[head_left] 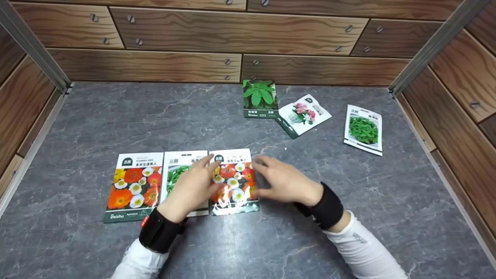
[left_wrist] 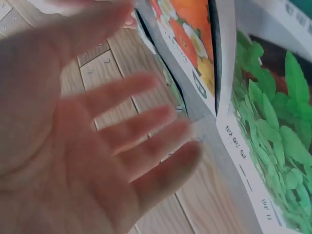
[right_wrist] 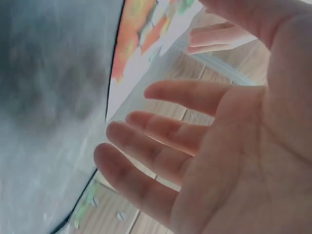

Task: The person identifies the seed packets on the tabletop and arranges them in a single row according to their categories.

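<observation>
Three seed packets lie side by side at the front left. The outer two, a left poppy packet (head_left: 135, 188) and a right poppy packet (head_left: 235, 182), show orange and white flowers. Between them is a packet with green leaves (head_left: 176, 173), partly hidden beneath my left hand (head_left: 192, 186). That hand's fingers (left_wrist: 146, 122) are spread, with the fingertips over the left edge of the right poppy packet. My right hand (head_left: 288, 180) is at that packet's right edge, its fingers (right_wrist: 141, 168) loosely extended and nothing in the palm.
Toward the back, a dark green leaf packet (head_left: 259, 97) lies against a white packet with pink flowers (head_left: 304, 114). Another green leaf packet (head_left: 363, 130) lies apart at the right. Wood-patterned walls (head_left: 232, 33) border the grey marbled tabletop (head_left: 155, 116).
</observation>
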Demonstrator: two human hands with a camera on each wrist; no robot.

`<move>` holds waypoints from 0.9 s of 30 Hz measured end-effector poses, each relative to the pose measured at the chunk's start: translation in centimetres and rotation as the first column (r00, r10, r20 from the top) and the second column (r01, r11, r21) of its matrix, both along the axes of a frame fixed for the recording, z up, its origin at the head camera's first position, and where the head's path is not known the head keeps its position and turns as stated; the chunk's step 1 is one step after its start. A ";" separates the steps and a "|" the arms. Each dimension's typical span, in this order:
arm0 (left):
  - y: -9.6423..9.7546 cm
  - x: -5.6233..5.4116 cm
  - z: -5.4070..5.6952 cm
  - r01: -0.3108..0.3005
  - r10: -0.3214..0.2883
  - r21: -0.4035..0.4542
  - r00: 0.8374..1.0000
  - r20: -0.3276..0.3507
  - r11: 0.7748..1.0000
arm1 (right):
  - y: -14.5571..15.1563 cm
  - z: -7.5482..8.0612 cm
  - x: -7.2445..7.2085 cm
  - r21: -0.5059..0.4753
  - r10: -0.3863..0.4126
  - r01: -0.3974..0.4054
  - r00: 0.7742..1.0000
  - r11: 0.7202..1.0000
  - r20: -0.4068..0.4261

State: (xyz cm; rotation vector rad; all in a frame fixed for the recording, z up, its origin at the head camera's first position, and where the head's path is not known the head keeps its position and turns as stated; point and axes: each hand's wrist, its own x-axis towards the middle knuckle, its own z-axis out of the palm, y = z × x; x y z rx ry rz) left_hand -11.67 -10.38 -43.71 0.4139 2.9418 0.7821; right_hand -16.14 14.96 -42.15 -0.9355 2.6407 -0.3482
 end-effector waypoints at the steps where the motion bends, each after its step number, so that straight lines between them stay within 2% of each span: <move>1: 0.0 -0.1 0.0 -0.024 0.024 0.018 0.999 -0.021 1.000 | 0.2 0.1 -0.2 -0.005 -0.015 0.015 1.000 1.000 -0.002; 6: 0.3 -0.7 0.2 -0.109 0.121 0.121 0.988 -0.092 0.987 | 1.1 0.1 -1.6 -0.016 -0.090 0.090 0.996 0.996 -0.006; 10: 0.9 -2.3 0.6 -0.132 0.154 0.183 0.982 -0.110 0.974 | 1.9 0.1 -3.2 -0.061 -0.181 0.181 0.983 0.982 0.009; 14: 1.5 -5.4 1.4 -0.134 0.153 0.243 0.986 -0.063 0.961 | 2.9 0.5 -5.8 -0.103 -0.261 0.259 0.965 0.960 -0.002; 17: 2.0 -8.1 1.8 -0.173 0.191 0.275 0.981 -0.038 0.946 | 3.3 0.7 -8.3 -0.119 -0.301 0.296 0.953 0.948 -0.025; 21: 3.0 -11.2 2.0 -0.225 0.234 0.234 0.972 -0.011 0.946 | 2.7 0.7 -11.7 -0.128 -0.369 0.364 0.929 0.923 -0.020; 27: 4.8 -14.9 1.8 -0.216 0.211 0.148 0.976 0.049 0.965 | 1.3 0.5 -16.1 -0.095 -0.461 0.456 0.886 0.885 -0.045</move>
